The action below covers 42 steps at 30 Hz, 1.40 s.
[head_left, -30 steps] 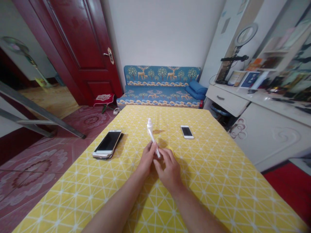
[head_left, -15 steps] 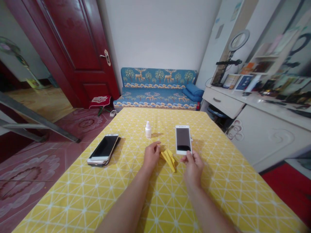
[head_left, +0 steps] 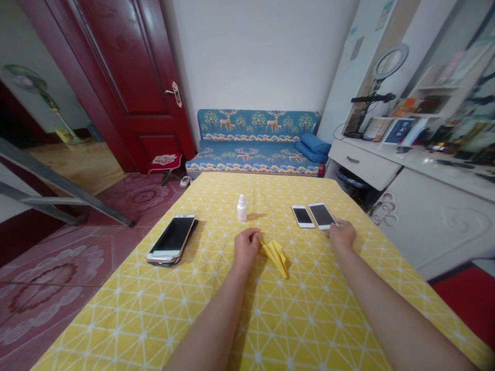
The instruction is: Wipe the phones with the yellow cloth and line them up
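White phone [head_left: 324,215] at right hand's [head_left: 341,235] fingertips

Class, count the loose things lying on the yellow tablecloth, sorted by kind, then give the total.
Phones: 4, two side by side and two stacked
White dropper bottle: 1
Folded yellow cloth: 1
Total: 6

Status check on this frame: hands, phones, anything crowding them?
Left hand on folded yellow cloth. Right hand touching near end of larger white phone, flat beside smaller white phone. Small white bottle upright, apart.
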### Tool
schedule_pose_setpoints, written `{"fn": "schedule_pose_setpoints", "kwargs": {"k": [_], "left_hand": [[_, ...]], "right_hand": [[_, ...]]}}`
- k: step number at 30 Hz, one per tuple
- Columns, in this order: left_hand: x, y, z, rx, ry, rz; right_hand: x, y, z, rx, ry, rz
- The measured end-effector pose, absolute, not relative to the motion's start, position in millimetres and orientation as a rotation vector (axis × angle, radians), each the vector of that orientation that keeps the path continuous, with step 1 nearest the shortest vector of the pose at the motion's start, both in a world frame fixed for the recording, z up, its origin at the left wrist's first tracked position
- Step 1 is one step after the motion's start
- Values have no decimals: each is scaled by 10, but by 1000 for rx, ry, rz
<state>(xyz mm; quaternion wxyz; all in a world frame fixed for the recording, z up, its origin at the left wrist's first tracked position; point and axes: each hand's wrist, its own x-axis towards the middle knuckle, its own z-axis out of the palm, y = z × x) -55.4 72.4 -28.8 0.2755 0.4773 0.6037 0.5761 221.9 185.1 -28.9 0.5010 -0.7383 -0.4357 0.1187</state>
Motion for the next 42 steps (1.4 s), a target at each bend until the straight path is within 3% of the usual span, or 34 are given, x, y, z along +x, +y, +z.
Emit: {"fn": "schedule_pose_setpoints", "kwargs": {"k": [11, 16, 20, 27, 32, 34, 38, 42], "left_hand": [[-558, 722, -305, 1237, 1593, 1548], [-570, 709, -293, 1243, 1580, 1551], [-595, 699, -289, 1224, 1550, 1561], [-625, 639, -226, 1204, 1485, 1596], [-1048, 484, 88, 1222, 1694, 1697], [-1310, 381, 240, 1311, 2058, 1744], [-1740, 196, 367, 1186, 2932, 1330], [-1897, 124, 285, 1028, 3050, 740]], "right_hand": [[1839, 1481, -72, -1720, -1187, 222], [1121, 785, -82, -1455, -1618, 374], [831, 365, -131, -1381, -2003, 234], [874, 430, -223, -1346, -1932, 266], [909, 520, -343, -1320, -1854, 346], [910, 524, -362, -1312, -1841, 351], [906, 514, -356, -1302, -1817, 366], [901, 504, -340, -1304, -1810, 394]]}}
